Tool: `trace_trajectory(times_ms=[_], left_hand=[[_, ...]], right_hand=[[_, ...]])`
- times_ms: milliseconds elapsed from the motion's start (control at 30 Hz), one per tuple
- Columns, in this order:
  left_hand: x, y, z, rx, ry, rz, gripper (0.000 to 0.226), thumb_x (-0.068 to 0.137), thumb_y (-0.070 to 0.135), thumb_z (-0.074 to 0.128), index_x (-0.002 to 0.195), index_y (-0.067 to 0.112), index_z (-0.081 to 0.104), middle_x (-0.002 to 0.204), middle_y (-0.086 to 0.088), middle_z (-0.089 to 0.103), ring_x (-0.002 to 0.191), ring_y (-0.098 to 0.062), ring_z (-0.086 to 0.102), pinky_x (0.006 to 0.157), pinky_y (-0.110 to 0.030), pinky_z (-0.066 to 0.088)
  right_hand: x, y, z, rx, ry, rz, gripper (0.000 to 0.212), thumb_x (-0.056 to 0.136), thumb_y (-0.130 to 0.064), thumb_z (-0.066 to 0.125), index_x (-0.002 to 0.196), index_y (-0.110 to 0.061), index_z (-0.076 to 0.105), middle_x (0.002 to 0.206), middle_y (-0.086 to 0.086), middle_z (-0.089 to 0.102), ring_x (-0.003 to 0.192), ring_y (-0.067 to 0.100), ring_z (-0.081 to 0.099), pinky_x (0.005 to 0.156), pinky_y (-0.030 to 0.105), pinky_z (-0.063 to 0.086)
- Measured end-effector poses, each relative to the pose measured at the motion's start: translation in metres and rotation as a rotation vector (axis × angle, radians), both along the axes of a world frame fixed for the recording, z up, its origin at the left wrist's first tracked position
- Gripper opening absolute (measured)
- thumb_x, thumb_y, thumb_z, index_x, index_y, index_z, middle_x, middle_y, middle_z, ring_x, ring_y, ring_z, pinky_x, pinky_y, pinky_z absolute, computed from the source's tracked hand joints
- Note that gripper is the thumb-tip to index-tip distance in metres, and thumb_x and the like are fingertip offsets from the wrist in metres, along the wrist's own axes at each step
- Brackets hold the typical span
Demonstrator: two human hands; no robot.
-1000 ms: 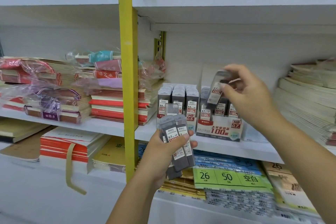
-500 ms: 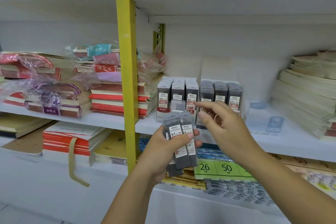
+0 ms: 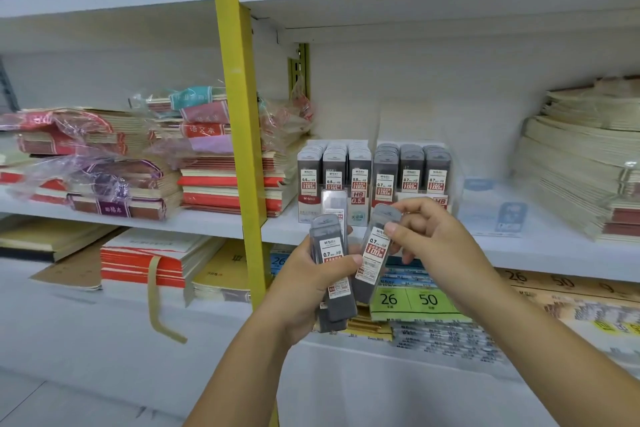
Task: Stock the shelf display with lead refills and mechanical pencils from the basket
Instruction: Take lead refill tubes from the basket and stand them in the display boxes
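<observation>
Refill [image 3: 375,253] pinched in right hand [image 3: 440,243], tilted, just beside the stack [image 3: 329,246] gripped by left hand [image 3: 301,288], in front of shelf [image 3: 540,253] edge

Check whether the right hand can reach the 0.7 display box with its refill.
Probably yes. The right hand pinches one refill case just below the 0.7 display box; nothing shows between them, and the left hand holds its stack aside.

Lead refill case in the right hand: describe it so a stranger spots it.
Right of the yellow upright post, before the white shelf, two hands meet. The right hand pinches one slim grey plastic refill case marked 0.7. It is tilted and single; the left hand grips a stack of like cases.
</observation>
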State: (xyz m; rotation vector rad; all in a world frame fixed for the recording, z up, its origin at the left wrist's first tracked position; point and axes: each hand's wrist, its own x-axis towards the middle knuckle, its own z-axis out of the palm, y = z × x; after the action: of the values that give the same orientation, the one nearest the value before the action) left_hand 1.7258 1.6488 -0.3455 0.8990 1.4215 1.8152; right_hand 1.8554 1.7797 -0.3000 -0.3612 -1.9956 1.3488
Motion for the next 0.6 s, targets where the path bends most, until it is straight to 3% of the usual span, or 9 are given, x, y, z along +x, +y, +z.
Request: trace_trajectory(times_ms=[100,167,267,333,433,533,600], left_hand=[[-0.001,0.002,-0.001,0.020,-0.022,-0.012,0.042,0.079,0.027,0.080,0.117,0.035,0.065,0.115,0.000,0.076,0.104,-0.029,0.073,0.084,-0.053,0.060],[-0.001,0.004,0.000,0.092,-0.070,-0.053,0.047,0.086,0.018,0.075,0.128,0.024,0.055,0.118,-0.005,0.075,0.107,-0.029,0.073,0.076,-0.042,0.062],[-0.001,0.010,0.002,0.118,-0.056,-0.085,0.050,0.087,0.021,0.074,0.131,0.023,0.050,0.117,-0.005,0.075,0.106,-0.027,0.073,0.075,-0.038,0.062],[-0.001,0.016,0.000,0.096,-0.025,-0.083,0.050,0.083,0.027,0.076,0.127,0.024,0.053,0.113,-0.005,0.077,0.095,-0.022,0.076,0.074,-0.038,0.061],[-0.004,0.023,-0.003,0.055,0.003,-0.047,0.035,0.078,0.035,0.079,0.110,0.030,0.063,0.093,-0.001,0.077,0.072,-0.015,0.070,0.072,-0.037,0.060],[-0.008,0.028,-0.005,0.025,-0.006,-0.038,0.023,0.080,0.038,0.080,0.098,0.040,0.067,0.074,0.000,0.070,0.065,-0.015,0.065,0.069,-0.035,0.058],[-0.010,0.030,-0.005,0.029,-0.026,-0.038,0.020,0.083,0.037,0.079,0.098,0.042,0.067,0.069,-0.002,0.066,0.063,-0.015,0.064,0.065,-0.033,0.056]], right_hand=[[0.003,0.000,0.005,0.069,0.033,-0.018,0.015,0.094,-0.017,0.059,0.101,-0.030,0.055,0.087,-0.011,0.073,0.069,0.001,0.065,0.059,0.019,0.049],[0.006,0.004,0.019,0.121,0.257,-0.162,0.020,0.095,-0.018,0.058,0.097,-0.037,0.054,0.091,-0.014,0.070,0.076,0.001,0.065,0.061,0.016,0.051],[0.012,0.023,0.053,0.290,0.524,-0.340,0.024,0.096,-0.015,0.055,0.096,-0.038,0.047,0.091,-0.012,0.063,0.080,0.003,0.061,0.067,0.016,0.052],[0.009,0.038,0.070,0.454,0.445,-0.368,0.021,0.096,-0.014,0.056,0.100,-0.031,0.046,0.091,-0.012,0.060,0.080,0.000,0.060,0.069,0.015,0.050],[-0.003,0.059,0.077,0.649,0.147,-0.392,0.021,0.094,-0.016,0.058,0.104,-0.030,0.047,0.085,-0.016,0.059,0.075,-0.005,0.057,0.066,0.016,0.045],[-0.014,0.070,0.071,0.645,-0.055,-0.313,0.027,0.092,-0.019,0.061,0.104,-0.038,0.046,0.083,-0.013,0.062,0.074,-0.011,0.057,0.059,0.010,0.041],[-0.020,0.077,0.063,0.626,-0.112,-0.308,0.028,0.090,-0.023,0.064,0.099,-0.043,0.047,0.085,-0.013,0.061,0.078,-0.006,0.054,0.064,0.014,0.042]])
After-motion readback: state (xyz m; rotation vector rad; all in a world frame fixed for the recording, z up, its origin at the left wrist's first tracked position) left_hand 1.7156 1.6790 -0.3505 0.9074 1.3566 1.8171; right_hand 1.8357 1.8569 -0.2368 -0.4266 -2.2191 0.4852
